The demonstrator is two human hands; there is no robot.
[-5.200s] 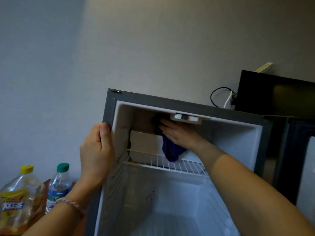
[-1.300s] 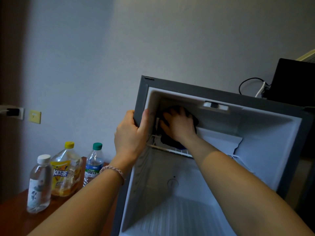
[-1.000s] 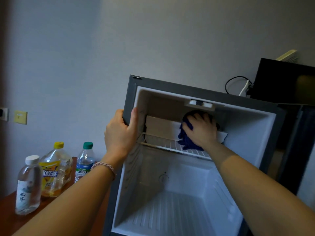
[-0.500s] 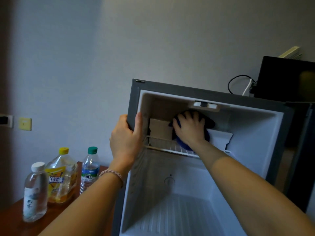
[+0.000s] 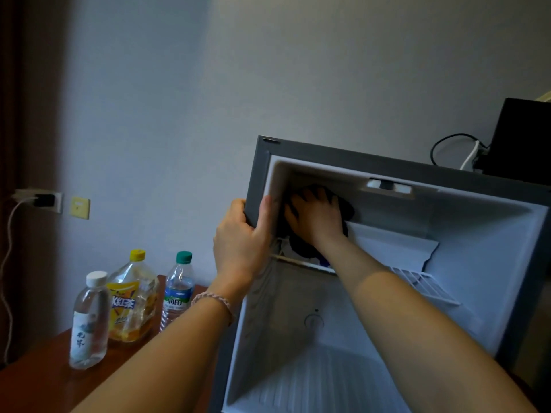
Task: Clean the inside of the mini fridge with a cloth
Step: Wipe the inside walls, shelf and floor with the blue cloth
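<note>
Dark cloth (image 5: pixel 347 207) under flat right hand (image 5: pixel 316 217) slid left to the top corner; left hand (image 5: pixel 243 239) grips mini fridge (image 5: pixel 343 158) frame. Lower walls pending.

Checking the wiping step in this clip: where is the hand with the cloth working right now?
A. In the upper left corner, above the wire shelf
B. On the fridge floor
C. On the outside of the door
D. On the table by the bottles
A: the right hand presses the dark cloth into the upper left corner of the mini fridge, above the wire shelf, while the left hand grips the fridge's left edge.
</note>
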